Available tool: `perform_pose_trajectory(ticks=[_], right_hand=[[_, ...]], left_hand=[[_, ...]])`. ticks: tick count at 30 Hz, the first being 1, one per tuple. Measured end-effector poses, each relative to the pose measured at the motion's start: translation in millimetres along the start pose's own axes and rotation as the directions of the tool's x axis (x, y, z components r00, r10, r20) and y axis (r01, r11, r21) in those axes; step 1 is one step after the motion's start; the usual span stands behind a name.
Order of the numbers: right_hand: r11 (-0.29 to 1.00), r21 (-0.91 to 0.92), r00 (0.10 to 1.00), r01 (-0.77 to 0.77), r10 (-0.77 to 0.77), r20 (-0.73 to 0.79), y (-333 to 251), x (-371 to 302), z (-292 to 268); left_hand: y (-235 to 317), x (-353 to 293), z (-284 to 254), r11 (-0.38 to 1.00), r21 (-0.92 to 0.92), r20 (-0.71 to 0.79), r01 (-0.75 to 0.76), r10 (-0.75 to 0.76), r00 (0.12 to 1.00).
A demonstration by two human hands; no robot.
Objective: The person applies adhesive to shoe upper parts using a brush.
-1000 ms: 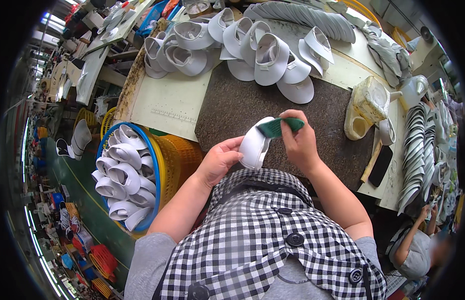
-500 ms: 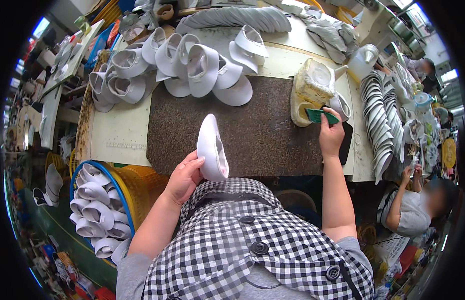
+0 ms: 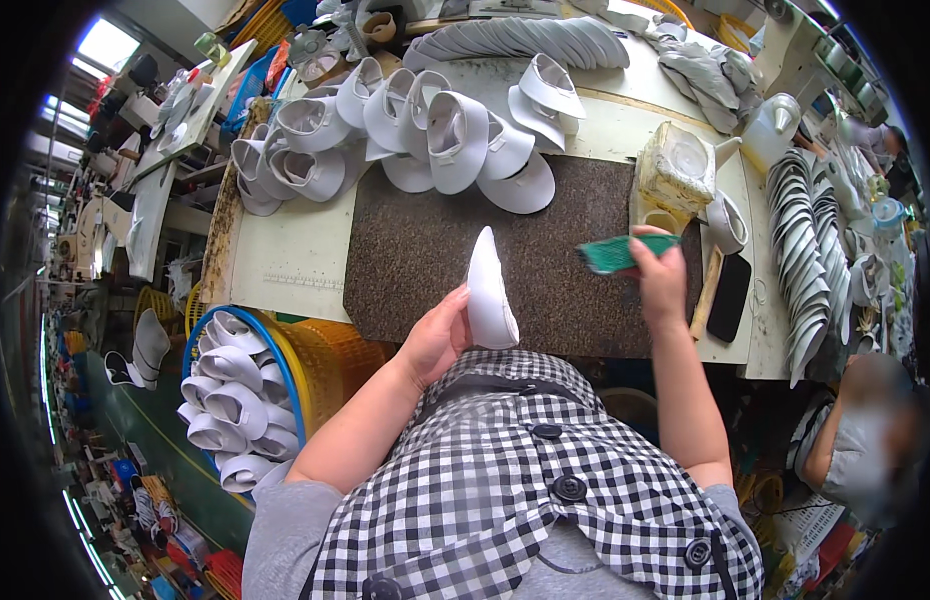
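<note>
My left hand (image 3: pixel 438 338) grips a white shoe upper (image 3: pixel 493 300) by its side, holding it upright above the near edge of a dark brown mat (image 3: pixel 585 310). My right hand (image 3: pixel 663 283) is closed on a flat green tool (image 3: pixel 613 254) that looks like a brush. Its free end points left over the mat, apart from the upper. Just beyond the right hand stands a crusted, yellowish block-shaped pot (image 3: pixel 675 165) with a small cup-like opening (image 3: pixel 662 220) in front.
Several white uppers (image 3: pixel 455 150) stand at the mat's far left. More fill a yellow basket with a blue rim (image 3: pixel 297 365). A wooden-handled tool (image 3: pixel 706 295) and a black phone-like slab (image 3: pixel 729 297) lie at right, near stacked white pieces (image 3: pixel 797 260). Another person (image 3: pixel 865 440) sits right.
My right hand has drawn the green tool out of the pot's opening and leftward over the mat. The upper in my left hand has turned, its opening now hidden. The view has shifted.
</note>
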State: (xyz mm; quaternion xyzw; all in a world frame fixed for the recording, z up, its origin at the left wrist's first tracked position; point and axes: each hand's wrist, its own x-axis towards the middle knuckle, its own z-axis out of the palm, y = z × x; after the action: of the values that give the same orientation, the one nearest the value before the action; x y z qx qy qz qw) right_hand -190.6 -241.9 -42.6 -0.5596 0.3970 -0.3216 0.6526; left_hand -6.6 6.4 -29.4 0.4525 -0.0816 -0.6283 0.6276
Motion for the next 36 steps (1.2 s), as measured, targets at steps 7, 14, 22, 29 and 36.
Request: perform_pose_trajectory(ticks=[7,14,22,29,36], right_hand=[[0.951,0.214,0.954,-0.223,0.167,0.25,9,-4,107],[0.669,-0.069,0.526,0.74,-0.511,0.68,-42,-49,99],[0.373,-0.014,0.264,0.928,-0.63,0.73,-48,-48,62],[0.563,0.046,0.466,0.825,-0.724,0.509,-33,-59,98],[0.351,0.306,0.041,0.885,-0.712,0.701,-28,-66,122]], left_hand=[[4,0,0,1.0,-0.009,0.044,0.02,-0.019,0.999],[20,-7,7,0.991,-0.131,0.031,-0.035,0.039,0.999],[33,-7,12,0.87,-0.481,-0.099,-0.108,0.068,0.993],[33,-25,11,0.751,-0.631,-0.175,-0.196,0.108,0.979],[10,-59,-14,0.574,-0.718,-0.234,-0.393,0.333,0.914]])
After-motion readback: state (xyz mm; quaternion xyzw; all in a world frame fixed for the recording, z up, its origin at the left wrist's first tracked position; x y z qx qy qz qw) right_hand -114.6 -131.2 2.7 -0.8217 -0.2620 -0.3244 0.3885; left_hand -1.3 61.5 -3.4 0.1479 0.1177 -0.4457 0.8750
